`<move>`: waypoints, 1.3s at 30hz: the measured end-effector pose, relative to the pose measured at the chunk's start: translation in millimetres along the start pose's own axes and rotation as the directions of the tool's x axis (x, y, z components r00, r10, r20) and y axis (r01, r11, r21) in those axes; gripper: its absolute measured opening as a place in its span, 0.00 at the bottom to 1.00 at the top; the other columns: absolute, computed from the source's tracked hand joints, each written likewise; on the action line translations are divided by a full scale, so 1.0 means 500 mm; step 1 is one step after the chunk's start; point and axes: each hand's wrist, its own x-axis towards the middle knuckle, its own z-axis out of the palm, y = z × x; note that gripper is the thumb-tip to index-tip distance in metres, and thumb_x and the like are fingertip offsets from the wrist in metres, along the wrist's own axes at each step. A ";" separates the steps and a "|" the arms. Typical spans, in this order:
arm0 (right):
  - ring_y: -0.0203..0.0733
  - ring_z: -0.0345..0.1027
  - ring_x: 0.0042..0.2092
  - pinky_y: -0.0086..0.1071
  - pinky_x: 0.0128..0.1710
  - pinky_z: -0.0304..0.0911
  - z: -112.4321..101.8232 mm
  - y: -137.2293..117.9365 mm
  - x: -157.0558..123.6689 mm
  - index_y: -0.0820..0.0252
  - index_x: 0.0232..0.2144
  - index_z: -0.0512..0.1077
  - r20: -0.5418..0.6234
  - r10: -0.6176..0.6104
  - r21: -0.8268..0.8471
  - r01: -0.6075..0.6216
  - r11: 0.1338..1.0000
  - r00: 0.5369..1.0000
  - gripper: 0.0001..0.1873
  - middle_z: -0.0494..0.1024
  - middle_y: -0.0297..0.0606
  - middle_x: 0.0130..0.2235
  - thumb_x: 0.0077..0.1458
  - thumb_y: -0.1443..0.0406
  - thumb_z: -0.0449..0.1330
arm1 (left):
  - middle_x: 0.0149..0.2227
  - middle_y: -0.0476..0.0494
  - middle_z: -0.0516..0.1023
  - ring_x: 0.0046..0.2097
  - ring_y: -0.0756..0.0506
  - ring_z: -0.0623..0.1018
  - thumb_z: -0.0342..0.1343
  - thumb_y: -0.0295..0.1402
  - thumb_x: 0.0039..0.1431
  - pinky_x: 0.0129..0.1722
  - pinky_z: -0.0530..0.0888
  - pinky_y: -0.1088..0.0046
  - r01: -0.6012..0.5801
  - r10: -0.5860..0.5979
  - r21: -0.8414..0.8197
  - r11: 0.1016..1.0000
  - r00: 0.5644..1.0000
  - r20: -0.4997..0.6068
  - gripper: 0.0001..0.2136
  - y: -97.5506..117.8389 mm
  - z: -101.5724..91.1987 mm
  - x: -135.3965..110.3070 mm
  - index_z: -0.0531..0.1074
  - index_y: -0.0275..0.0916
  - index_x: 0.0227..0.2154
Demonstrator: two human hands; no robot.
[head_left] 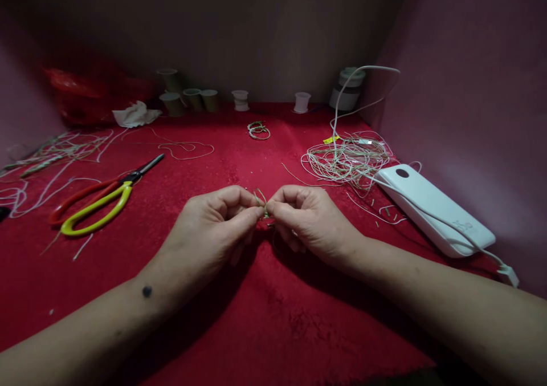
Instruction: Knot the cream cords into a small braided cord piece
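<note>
Both hands meet over the middle of the red cloth [205, 329], pinching a thin green cord [260, 194] between them. A small loop of the cord stands up above the fingertips, and a knotted bit shows just below. My left hand [216, 220] grips it with thumb and index finger. My right hand [310, 218] is closed on the same cord in a like pinch, nearly touching the left. Much of the cord is hidden by the fingers. Farther back lies a small bundle of coiled cord rings [258, 130].
Scissors [96, 206] with red and yellow handles lie left, near loose cords [64, 152]. At right are a cord tangle [342, 159] and a white power bank [436, 209] with a cable. Spools [301, 102], a jar [345, 92] and a red bag [85, 92] stand behind.
</note>
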 end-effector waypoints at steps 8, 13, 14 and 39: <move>0.26 0.51 0.12 0.18 0.12 0.49 0.004 -0.001 0.000 0.59 0.23 0.61 -0.011 -0.026 0.083 0.027 0.996 1.000 0.11 0.59 0.20 0.10 0.58 0.69 0.53 | 0.20 0.53 0.69 0.22 0.53 0.66 0.61 0.36 0.50 0.19 0.62 0.81 -0.016 0.017 0.027 0.999 1.000 -0.019 0.07 0.006 -0.007 0.004 0.73 0.37 0.25; 0.26 0.53 0.11 0.17 0.11 0.50 0.002 0.002 0.003 0.58 0.26 0.61 -0.025 -0.045 0.082 0.047 0.996 0.999 0.10 0.61 0.20 0.11 0.60 0.67 0.51 | 0.15 0.57 0.62 0.17 0.56 0.57 0.63 0.37 0.49 0.14 0.53 0.85 0.075 -0.074 -0.080 0.994 0.997 0.013 0.09 0.009 -0.005 0.002 0.73 0.38 0.27; 0.26 0.54 0.11 0.17 0.11 0.50 0.002 0.003 0.003 0.58 0.27 0.60 -0.028 -0.040 0.072 0.042 0.997 0.999 0.09 0.62 0.21 0.12 0.61 0.67 0.50 | 0.14 0.57 0.60 0.17 0.57 0.56 0.63 0.38 0.49 0.14 0.52 0.85 0.093 -0.091 -0.099 0.991 0.996 0.019 0.09 0.009 -0.005 0.003 0.73 0.38 0.27; 0.27 0.59 0.15 0.20 0.11 0.52 -0.002 0.001 0.002 0.60 0.29 0.64 0.046 -0.033 0.091 0.029 0.995 0.998 0.09 0.71 0.27 0.20 0.56 0.61 0.58 | 0.23 0.48 0.77 0.24 0.52 0.72 0.59 0.35 0.53 0.22 0.65 0.80 -0.002 0.007 -0.037 0.999 0.992 0.126 0.08 -0.004 -0.011 0.013 0.74 0.37 0.24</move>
